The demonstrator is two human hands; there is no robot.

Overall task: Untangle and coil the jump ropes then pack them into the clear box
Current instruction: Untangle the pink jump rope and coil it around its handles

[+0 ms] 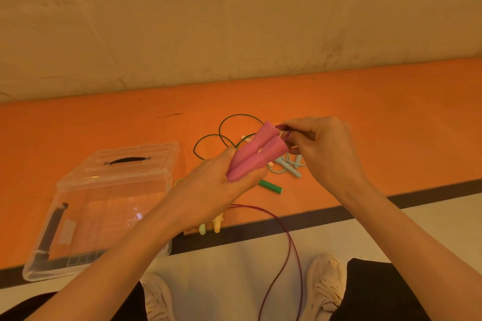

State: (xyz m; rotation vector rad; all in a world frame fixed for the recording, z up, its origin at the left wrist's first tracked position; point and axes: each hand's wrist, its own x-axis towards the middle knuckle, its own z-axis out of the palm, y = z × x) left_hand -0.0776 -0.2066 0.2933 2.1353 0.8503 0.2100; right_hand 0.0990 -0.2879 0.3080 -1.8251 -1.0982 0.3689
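My left hand (217, 185) grips two pink jump-rope handles (257, 152) side by side above the orange table (104, 128). At their far ends my right hand (323, 150) pinches the dark red cord (284, 131). A long loop of that red cord (293, 247) hangs from under my left hand toward the floor. The clear box (101, 206) stands open at the table's left front, its lid tilted up behind it. On the table lie a green rope (227, 135) with a green handle (271, 186), a pale blue rope (288, 164), and two yellowish handles (212, 224) under my left wrist.
The table's dark front edge (339, 216) runs across below my hands. Beyond it is pale floor with my two light shoes (326, 284) and dark trouser legs. A plain wall rises behind the table.
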